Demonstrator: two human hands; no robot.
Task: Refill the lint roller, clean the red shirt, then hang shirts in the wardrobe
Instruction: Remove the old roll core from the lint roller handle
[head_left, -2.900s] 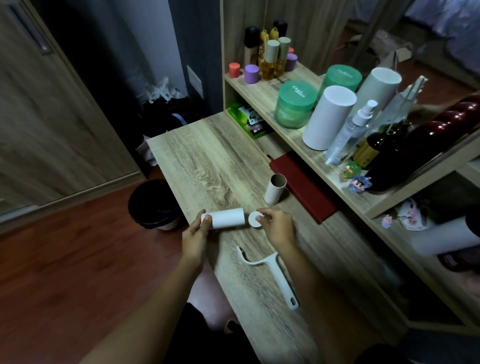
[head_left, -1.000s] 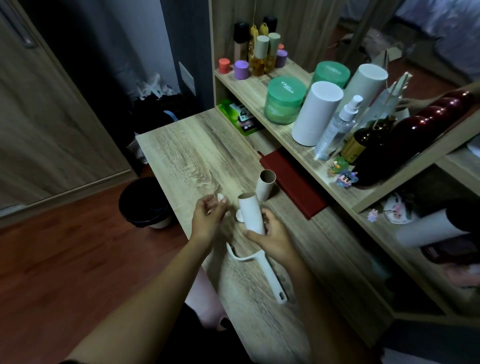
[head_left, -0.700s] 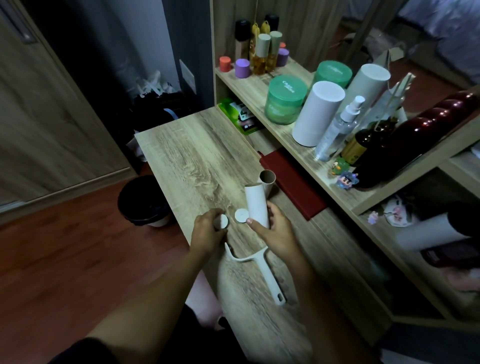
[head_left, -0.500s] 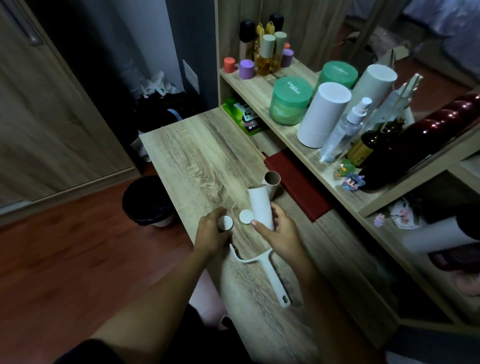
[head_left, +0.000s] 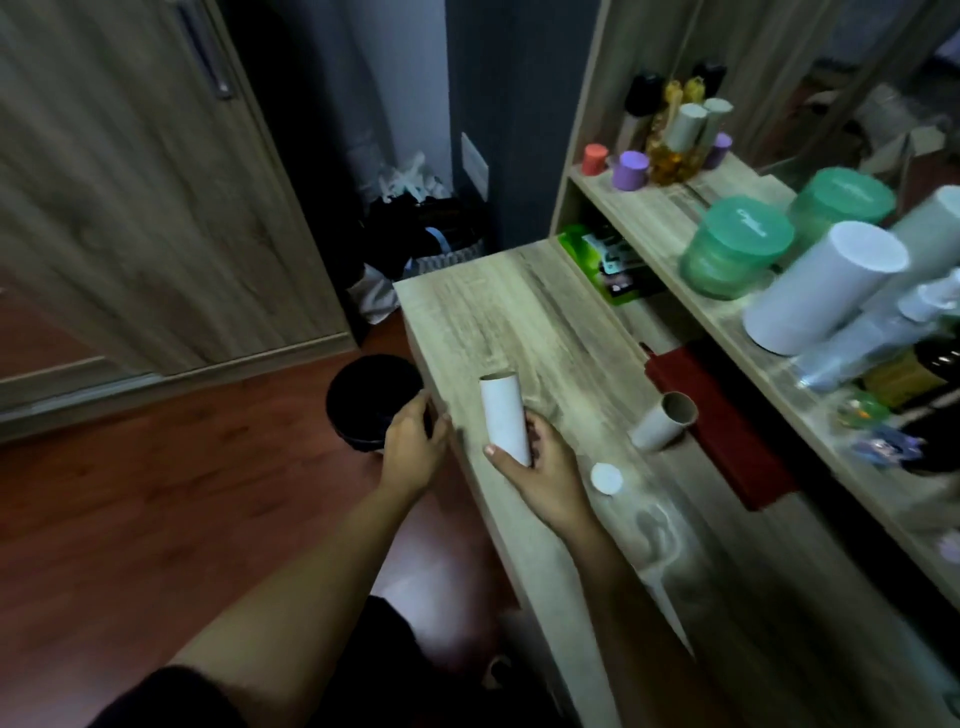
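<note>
1. The right hand grips the white refill roll upright over the table edge.
2. The left hand hangs beyond that edge above the black bin, fingers curled; whether it holds anything cannot be told.
3. A white cap lies on the table; the blurred lint roller handle lies nearer.
4. An empty cardboard core lies farther right.

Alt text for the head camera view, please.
The right hand holds a white refill roll upright over a wooden desk, while the left hand reaches over a black bin beside it.
</note>
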